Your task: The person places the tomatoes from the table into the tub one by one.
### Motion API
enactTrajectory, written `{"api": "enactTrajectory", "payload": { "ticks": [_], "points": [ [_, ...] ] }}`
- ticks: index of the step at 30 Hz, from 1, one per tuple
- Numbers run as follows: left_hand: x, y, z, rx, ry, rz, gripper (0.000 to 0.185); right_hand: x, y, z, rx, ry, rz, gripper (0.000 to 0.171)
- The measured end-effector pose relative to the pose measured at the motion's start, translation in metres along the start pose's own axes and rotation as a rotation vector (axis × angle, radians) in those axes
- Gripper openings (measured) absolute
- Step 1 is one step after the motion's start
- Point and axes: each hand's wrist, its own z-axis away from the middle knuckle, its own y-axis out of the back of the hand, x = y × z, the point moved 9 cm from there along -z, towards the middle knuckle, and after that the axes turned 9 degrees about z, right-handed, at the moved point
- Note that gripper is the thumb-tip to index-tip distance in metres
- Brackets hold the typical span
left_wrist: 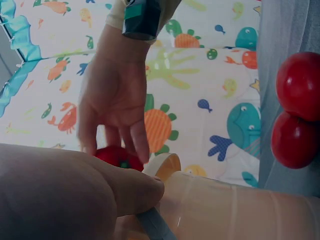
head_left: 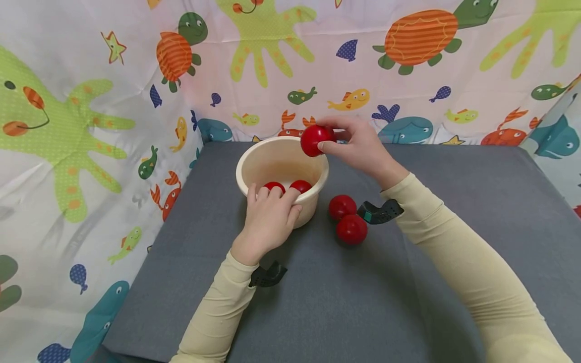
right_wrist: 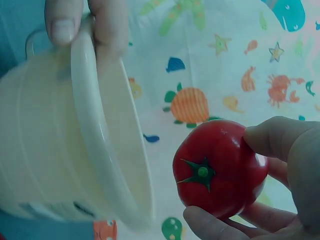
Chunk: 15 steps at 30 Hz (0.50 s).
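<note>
Fingertips of the right hand (head_left: 363,146) pinch a red tomato (head_left: 315,139) above the bowl (head_left: 254,166) rim gripped by the left hand (head_left: 270,219); lower it gently before releasing.

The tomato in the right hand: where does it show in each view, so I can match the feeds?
Head: held tomato above the bowl's far rim, upper centre.
Left wrist: partly hidden red patch under the right hand, lower left of centre.
Right wrist: large, lower right, stem facing the camera.
Shared landmark: the cream bowl.
</note>
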Motion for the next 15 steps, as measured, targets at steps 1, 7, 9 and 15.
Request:
{"api": "enactTrajectory", "payload": {
  "ticks": [1, 7, 9, 15],
  "points": [
    [0.000, 0.000, 0.000, -0.003, 0.001, 0.001, 0.028, -0.003, -0.005, -0.001, -0.007, 0.011, -0.004, 0.049],
    [-0.002, -0.002, -0.001, -0.024, 0.009, 0.003, 0.033, -0.012, -0.031, -0.003, -0.055, 0.026, -0.030, 0.050],
    [-0.002, -0.003, -0.002, -0.029, 0.010, 0.001, 0.034, -0.013, -0.039, -0.004, -0.070, 0.013, -0.025, 0.050],
    [-0.003, -0.002, -0.002, -0.030, 0.007, 0.002, 0.036, -0.012, -0.056, -0.005, -0.118, -0.041, -0.004, 0.052]
  ]
}}
